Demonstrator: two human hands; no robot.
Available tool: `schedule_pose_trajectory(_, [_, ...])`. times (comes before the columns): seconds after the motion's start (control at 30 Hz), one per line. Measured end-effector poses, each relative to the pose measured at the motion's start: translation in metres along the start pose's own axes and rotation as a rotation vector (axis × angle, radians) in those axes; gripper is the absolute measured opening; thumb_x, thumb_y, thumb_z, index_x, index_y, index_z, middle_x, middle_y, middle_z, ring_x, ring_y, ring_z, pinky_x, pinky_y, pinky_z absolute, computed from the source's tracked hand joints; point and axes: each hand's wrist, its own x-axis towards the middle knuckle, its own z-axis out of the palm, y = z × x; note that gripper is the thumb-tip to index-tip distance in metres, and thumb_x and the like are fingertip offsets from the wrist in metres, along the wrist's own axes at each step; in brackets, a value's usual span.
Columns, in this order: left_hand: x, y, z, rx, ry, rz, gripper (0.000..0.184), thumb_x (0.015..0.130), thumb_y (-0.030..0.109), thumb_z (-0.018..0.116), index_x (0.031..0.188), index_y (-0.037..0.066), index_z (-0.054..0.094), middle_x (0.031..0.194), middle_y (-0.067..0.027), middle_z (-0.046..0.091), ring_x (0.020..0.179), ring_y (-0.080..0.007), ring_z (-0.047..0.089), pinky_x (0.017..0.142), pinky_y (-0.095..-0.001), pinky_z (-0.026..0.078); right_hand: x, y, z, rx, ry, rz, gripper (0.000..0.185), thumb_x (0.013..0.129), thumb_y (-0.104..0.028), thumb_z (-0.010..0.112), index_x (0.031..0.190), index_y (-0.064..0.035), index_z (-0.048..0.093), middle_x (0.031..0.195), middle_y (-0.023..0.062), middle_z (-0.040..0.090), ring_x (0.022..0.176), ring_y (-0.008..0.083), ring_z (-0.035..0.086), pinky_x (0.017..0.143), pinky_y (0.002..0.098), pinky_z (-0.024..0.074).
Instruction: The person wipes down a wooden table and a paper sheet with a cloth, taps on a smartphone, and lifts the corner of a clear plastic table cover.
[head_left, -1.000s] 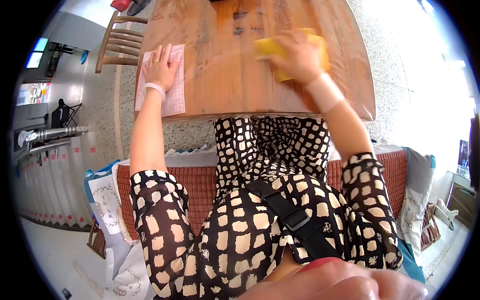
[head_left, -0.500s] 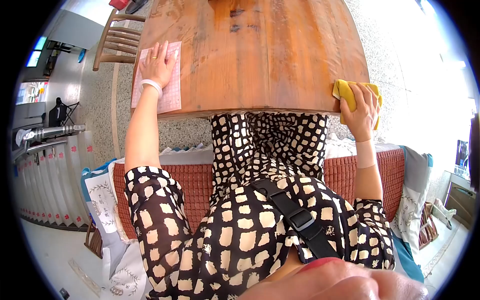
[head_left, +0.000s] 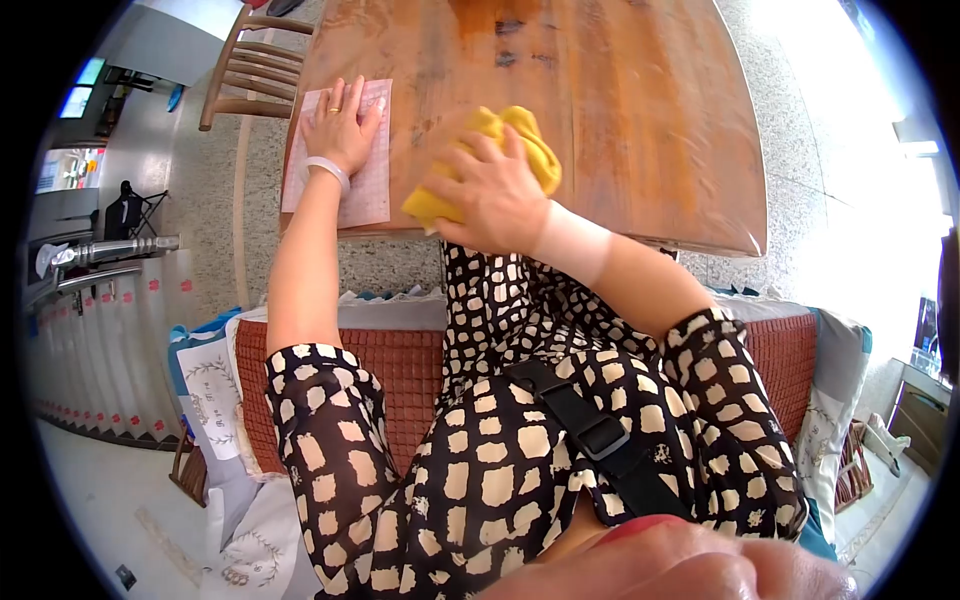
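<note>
Yellow cloth (head_left: 541, 157) was bunched in our R hand (head_left: 492, 200), fingers half-curled; our L hand (head_left: 341, 135) lay flat, fingers spread, on pink sheet (head_left: 369, 190) atop table (head_left: 640, 120).

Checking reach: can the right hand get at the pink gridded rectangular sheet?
Likely yes: open brown wooden tabletop leaves the way free, though the right hand rests on a crumpled yellow cloth and the left hand partly covers the sheet.

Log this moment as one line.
left hand: flat on pink gridded sheet | right hand: on crumpled yellow cloth | surface: brown wooden tabletop
</note>
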Motion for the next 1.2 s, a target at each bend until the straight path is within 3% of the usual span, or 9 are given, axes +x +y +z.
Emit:
schedule_pose_trajectory(0.13, [-0.002, 0.003, -0.005, -0.019, -0.007, -0.008, 0.062, 0.091, 0.060, 0.037, 0.145, 0.028, 0.034, 0.152, -0.0068, 0.030, 0.140, -0.0297, 0.026, 0.108, -0.0603, 0.015, 0.047, 0.021, 0.019, -0.018, 0.011, -0.078, 0.050, 0.077, -0.055, 0.058, 0.115, -0.0221, 0.063, 0.121, 0.0065, 0.055, 0.123, 0.0302, 0.043, 0.101, 0.0687, 0.0215])
schedule_pose_trajectory(0.27, [-0.005, 0.003, -0.006, -0.052, 0.005, -0.004, 0.061, 0.092, 0.059, 0.037, 0.144, 0.027, 0.036, 0.151, -0.0067, 0.031, 0.140, -0.0288, 0.025, 0.109, -0.0598, 0.015, 0.084, 0.081, 0.022, -0.208, -0.042, 0.134, 0.056, 0.081, -0.061, 0.053, 0.126, -0.0275, 0.057, 0.130, 0.0032, 0.053, 0.128, 0.0268, 0.041, 0.101, 0.0685, 0.0208])
schedule_pose_trajectory(0.4, [-0.004, 0.002, -0.005, -0.061, 0.013, 0.003, 0.061, 0.092, 0.059, 0.038, 0.143, 0.027, 0.037, 0.151, -0.0069, 0.032, 0.140, -0.0289, 0.025, 0.108, -0.0595, 0.015, 0.079, 0.180, -0.013, -0.331, -0.013, 0.523, 0.060, 0.084, -0.063, 0.050, 0.132, -0.0275, 0.052, 0.141, 0.0030, 0.045, 0.132, 0.0266, 0.039, 0.103, 0.0641, 0.0268])
schedule_pose_trajectory(0.53, [-0.004, 0.000, -0.003, -0.048, 0.028, 0.019, 0.061, 0.092, 0.059, 0.037, 0.144, 0.027, 0.036, 0.151, -0.0072, 0.031, 0.140, -0.0295, 0.025, 0.108, -0.0597, 0.016, 0.018, 0.284, -0.063, -0.475, -0.034, 0.900, 0.064, 0.086, -0.071, 0.036, 0.140, -0.0359, 0.041, 0.145, 0.0054, 0.041, 0.132, 0.0397, 0.036, 0.101, 0.0582, 0.0360])
schedule_pose_trajectory(0.6, [-0.005, 0.001, -0.003, -0.022, 0.022, 0.020, 0.061, 0.092, 0.059, 0.037, 0.145, 0.028, 0.034, 0.152, -0.0073, 0.030, 0.140, -0.0298, 0.024, 0.108, -0.0599, 0.016, -0.013, 0.292, -0.099, -0.416, -0.023, 1.078, 0.062, 0.082, -0.065, 0.046, 0.136, -0.0342, 0.047, 0.144, 0.0025, 0.042, 0.132, 0.0336, 0.036, 0.105, 0.0628, 0.0233])
schedule_pose_trajectory(0.67, [-0.004, 0.000, -0.001, -0.021, 0.019, 0.019, 0.061, 0.092, 0.058, 0.036, 0.146, 0.028, 0.032, 0.152, -0.0072, 0.029, 0.141, -0.0301, 0.023, 0.108, -0.0601, 0.016, -0.050, 0.339, -0.099, -0.472, 0.078, 1.022, 0.061, 0.081, -0.063, 0.045, 0.135, -0.0328, 0.048, 0.143, 0.0029, 0.043, 0.133, 0.0337, 0.034, 0.108, 0.0535, 0.0265])
schedule_pose_trajectory(0.77, [-0.003, -0.001, 0.000, -0.013, -0.002, 0.011, 0.062, 0.092, 0.059, 0.036, 0.146, 0.029, 0.030, 0.153, -0.0069, 0.026, 0.141, -0.0299, 0.022, 0.108, -0.0600, 0.016, -0.055, 0.307, -0.108, -0.454, 0.080, 1.097, 0.060, 0.081, -0.060, 0.046, 0.132, -0.0306, 0.051, 0.141, 0.0028, 0.045, 0.133, 0.0336, 0.034, 0.108, 0.0470, 0.0296])
schedule_pose_trajectory(0.93, [0.001, 0.002, -0.003, 0.001, -0.054, -0.027, 0.064, 0.091, 0.061, 0.035, 0.147, 0.030, 0.028, 0.154, -0.0058, 0.025, 0.142, -0.0285, 0.021, 0.110, -0.0586, 0.015, -0.085, 0.293, -0.097, -0.501, 0.123, 0.921, 0.054, 0.081, -0.056, 0.051, 0.127, -0.0281, 0.057, 0.135, 0.0035, 0.049, 0.127, 0.0338, 0.040, 0.104, 0.0471, 0.0334])
schedule_pose_trajectory(1.2, [0.002, 0.005, -0.008, 0.004, -0.122, -0.059, 0.065, 0.092, 0.061, 0.033, 0.148, 0.029, 0.025, 0.156, -0.0028, 0.021, 0.144, -0.0258, 0.016, 0.112, -0.0582, 0.012, -0.152, 0.157, -0.097, -0.416, 0.219, 0.573, 0.045, 0.080, -0.038, 0.063, 0.122, -0.0198, 0.060, 0.126, 0.0079, 0.054, 0.124, 0.0324, 0.043, 0.101, 0.0488, 0.0345])
